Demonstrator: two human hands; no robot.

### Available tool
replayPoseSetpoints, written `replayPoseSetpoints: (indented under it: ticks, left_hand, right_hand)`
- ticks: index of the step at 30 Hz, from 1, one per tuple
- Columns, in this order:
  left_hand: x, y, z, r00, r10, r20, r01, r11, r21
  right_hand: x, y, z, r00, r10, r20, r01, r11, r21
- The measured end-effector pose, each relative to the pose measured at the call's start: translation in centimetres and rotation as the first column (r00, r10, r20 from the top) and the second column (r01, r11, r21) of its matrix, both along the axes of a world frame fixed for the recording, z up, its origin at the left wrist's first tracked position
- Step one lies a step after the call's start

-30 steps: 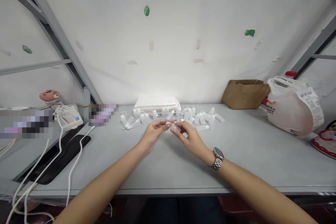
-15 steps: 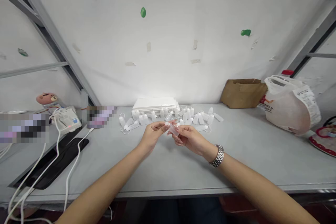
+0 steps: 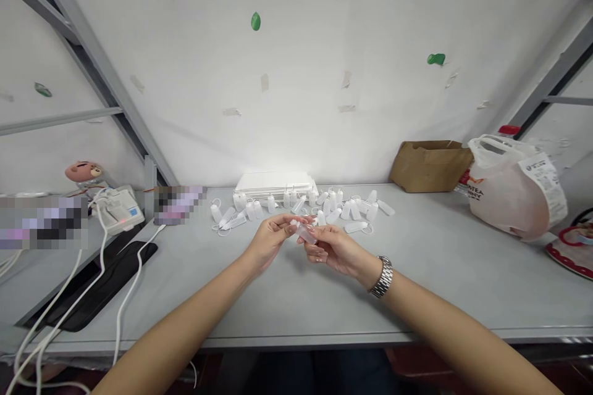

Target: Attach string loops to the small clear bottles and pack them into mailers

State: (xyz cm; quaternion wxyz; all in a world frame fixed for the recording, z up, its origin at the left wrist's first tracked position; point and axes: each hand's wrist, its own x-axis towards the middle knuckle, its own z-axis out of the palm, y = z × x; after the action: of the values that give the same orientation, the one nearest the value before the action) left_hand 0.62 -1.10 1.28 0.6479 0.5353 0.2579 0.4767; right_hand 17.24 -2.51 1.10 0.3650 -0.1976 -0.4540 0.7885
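Between my hands, over the middle of the grey table, is a small translucent bottle, tilted. My left hand pinches its narrow top end with thumb and fingers. My right hand, with a metal watch at the wrist, grips the bottle's body between thumb and fingers. Just behind the hands, several similar small bottles are spread on the table, some upright and some lying down, a few with looped cap straps. Part of the held bottle is hidden by my fingers.
A stack of white flat boxes stands against the wall behind the bottles. At the right are an open cardboard box and a plastic bag. White cables, a power strip and a black pad lie at the left.
Both hands stay nearly in place on the bottle. The fingers of my right hand have shifted slightly, and more of the bottle's body shows. The view has moved a little.
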Motion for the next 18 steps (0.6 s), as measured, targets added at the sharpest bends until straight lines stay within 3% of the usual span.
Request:
replayPoseSetpoints:
  ticks: [4, 7, 10, 13, 15, 18]
  left_hand:
    - [0.2, 0.0, -0.1, 0.996, 0.08, -0.035, -0.08, 0.997, 0.008]
    - [0.4, 0.2, -0.3, 0.974, 0.217, -0.06, -0.217, 0.976, 0.001]
    - [0.4, 0.4, -0.6, 0.959, 0.279, -0.054, -0.28, 0.96, -0.015]
    - [0.5, 0.2, -0.7, 0.961, 0.275, -0.036, -0.275, 0.961, -0.025]
    - [0.5, 0.0, -0.6, 0.967, 0.255, -0.016, -0.255, 0.967, -0.026]
    - [0.5, -0.1, -0.4, 0.98, 0.196, 0.012, -0.196, 0.98, -0.037]
  right_hand:
    - [-0.1, 0.4, -0.1, 1.0, -0.007, -0.009, 0.006, 0.998, -0.069]
    - [-0.3, 0.6, -0.2, 0.965, -0.215, 0.153, 0.2, 0.973, 0.113]
    - [-0.6, 0.5, -0.3, 0.814, -0.491, 0.31, 0.361, 0.846, 0.393]
    - [-0.8, 0.1, -0.5, 0.699, -0.629, 0.34, 0.379, 0.729, 0.57]
    - [-0.9, -0.2, -0.4, 0.701, -0.626, 0.342, 0.358, 0.723, 0.591]
    - [-0.9, -0.6, 0.0, 0.75, -0.562, 0.35, 0.346, 0.783, 0.516]
